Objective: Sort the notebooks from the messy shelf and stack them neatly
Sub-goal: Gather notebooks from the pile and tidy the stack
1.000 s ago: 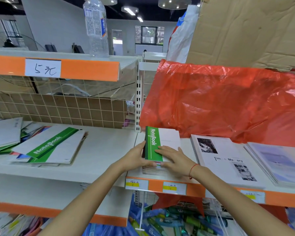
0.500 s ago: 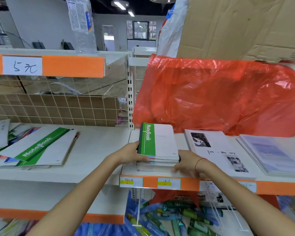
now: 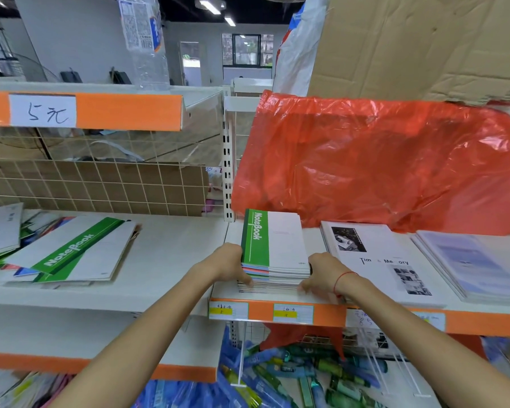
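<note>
The notebook stack, at the right-hand shelf's front edge, was gripped at its sides by the left hand and right hand. Squaring appeared underway; the scattered notebooks on the left shelf likely needed fetching next.

A: What colours are on the top notebook?
B: White, with a green band bearing white "NoteBook" lettering. The edges of the stack beneath show pink, blue and white.
A: And the loose notebook on the left shelf?
B: White with a diagonal green stripe.
A: The shelf edge?
B: Orange, with white-and-yellow labels.
A: Behind?
B: A translucent red plastic bag and brown cardboard.
A: The booklet?
B: White, black-and-white photos.
</note>
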`<state>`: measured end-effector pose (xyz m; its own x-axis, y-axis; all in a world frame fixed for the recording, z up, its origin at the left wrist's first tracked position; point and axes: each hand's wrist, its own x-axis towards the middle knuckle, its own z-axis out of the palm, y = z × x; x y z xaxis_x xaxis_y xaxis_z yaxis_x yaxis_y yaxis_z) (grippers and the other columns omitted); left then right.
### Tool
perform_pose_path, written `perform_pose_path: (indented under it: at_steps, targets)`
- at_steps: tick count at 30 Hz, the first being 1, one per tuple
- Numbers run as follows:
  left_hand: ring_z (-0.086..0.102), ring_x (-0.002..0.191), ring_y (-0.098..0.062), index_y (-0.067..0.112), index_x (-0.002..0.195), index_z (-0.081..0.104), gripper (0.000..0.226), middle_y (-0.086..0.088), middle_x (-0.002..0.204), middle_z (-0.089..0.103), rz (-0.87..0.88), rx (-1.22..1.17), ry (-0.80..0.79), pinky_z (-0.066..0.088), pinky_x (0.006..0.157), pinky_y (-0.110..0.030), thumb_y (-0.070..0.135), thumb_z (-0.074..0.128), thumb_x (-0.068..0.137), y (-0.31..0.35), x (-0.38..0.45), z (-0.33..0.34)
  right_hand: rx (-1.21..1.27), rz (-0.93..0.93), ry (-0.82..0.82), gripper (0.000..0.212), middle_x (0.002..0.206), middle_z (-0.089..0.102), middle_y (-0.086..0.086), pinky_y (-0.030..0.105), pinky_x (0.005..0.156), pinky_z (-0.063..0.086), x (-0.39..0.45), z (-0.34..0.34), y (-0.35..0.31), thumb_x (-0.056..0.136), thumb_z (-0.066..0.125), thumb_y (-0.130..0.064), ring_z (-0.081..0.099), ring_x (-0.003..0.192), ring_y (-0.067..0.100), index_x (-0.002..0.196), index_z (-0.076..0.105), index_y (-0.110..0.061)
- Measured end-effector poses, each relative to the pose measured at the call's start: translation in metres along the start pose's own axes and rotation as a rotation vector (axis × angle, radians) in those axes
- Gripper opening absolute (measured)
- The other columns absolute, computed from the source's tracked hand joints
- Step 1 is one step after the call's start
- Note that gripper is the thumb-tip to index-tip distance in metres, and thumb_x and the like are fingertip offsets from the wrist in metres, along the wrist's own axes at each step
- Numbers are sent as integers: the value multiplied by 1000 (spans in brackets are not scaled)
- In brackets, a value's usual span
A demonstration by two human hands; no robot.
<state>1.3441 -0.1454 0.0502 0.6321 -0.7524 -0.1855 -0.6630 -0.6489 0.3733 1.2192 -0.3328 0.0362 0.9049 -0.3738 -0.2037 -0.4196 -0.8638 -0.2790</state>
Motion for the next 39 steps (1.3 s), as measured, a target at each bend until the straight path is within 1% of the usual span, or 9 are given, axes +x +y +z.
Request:
perform_pose_path:
  at_steps: [6, 9, 14, 21, 24, 27, 31, 34, 39]
  targets:
    - [56, 86, -14, 8, 108, 61, 41, -7, 109, 66, -12, -12, 28, 45, 73, -19, 27, 78, 76, 1, -3, 1, 45, -33, 33, 22, 85, 66, 8, 20, 57, 43, -5, 0, -1, 75, 74, -27, 61, 79, 23, 72, 57, -14]
    - [54, 82, -12, 7, 109, 61, 42, -8, 109, 66, -17, -21, 33, 43, 71, -18, 26, 78, 76, 3, -4, 0, 52, -53, 42, 33, 68, 52, -4, 14, 46, 30, -8, -2, -1, 77, 74, -25, 52, 71, 18, 60, 46, -19]
    - [53, 81, -12, 6, 109, 61, 44, -8, 109, 66, -19, -16, 37, 41, 69, -19, 27, 79, 75, 5, -4, -1, 16, -62, 57, 40, 60, 42, -6, 16, 44, 26, -8, -1, -2, 77, 73, -25, 50, 72, 21, 56, 39, -21]
    - [56, 88, -15, 8, 111, 59, 45, -3, 105, 64, -40, -59, -22, 42, 74, -20, 28, 79, 75, 6, -8, -4, 16, -51, -72, 31, 67, 52, -1, 19, 48, 33, -5, -11, -2, 74, 77, -29, 53, 73, 20, 65, 50, -15]
    - [55, 82, -13, 13, 102, 59, 39, 3, 91, 58, -41, -71, -76, 43, 69, -20, 33, 79, 75, 7, -9, -11, -2, -51, -141, 35, 59, 53, -3, 20, 50, 36, -5, -28, -3, 70, 81, -33, 50, 56, 12, 61, 53, -14]
    - [58, 67, -12, 16, 87, 57, 31, 5, 78, 61, -46, -101, -70, 46, 57, -17, 32, 80, 74, 6, -8, -17, -42, -72, -146, 37, 52, 56, -3, 14, 46, 36, -5, -36, -5, 71, 80, -32, 48, 45, 5, 52, 53, -14]
    - [60, 58, -8, 14, 83, 59, 24, 6, 73, 61, -39, -142, -58, 48, 49, -12, 22, 80, 75, 8, -7, -19, -65, -95, -127, 34, 51, 56, -1, 7, 37, 33, -7, -36, -7, 77, 75, -21, 50, 44, 4, 52, 54, -11]
    - [60, 57, -6, 15, 79, 58, 21, 7, 72, 60, -30, -168, -57, 48, 48, -12, 17, 79, 76, 9, -7, -20, -54, -99, -93, 35, 50, 55, -1, 7, 36, 33, -7, -34, -6, 78, 72, -16, 50, 43, 5, 49, 52, -12]
    - [61, 56, -7, 12, 83, 59, 20, 3, 75, 62, -23, -189, -50, 55, 55, -17, 14, 78, 77, 8, -5, -18, -81, -99, -71, 33, 50, 56, -2, 10, 47, 40, -5, -29, -4, 78, 71, -18, 51, 45, 6, 50, 54, -13]
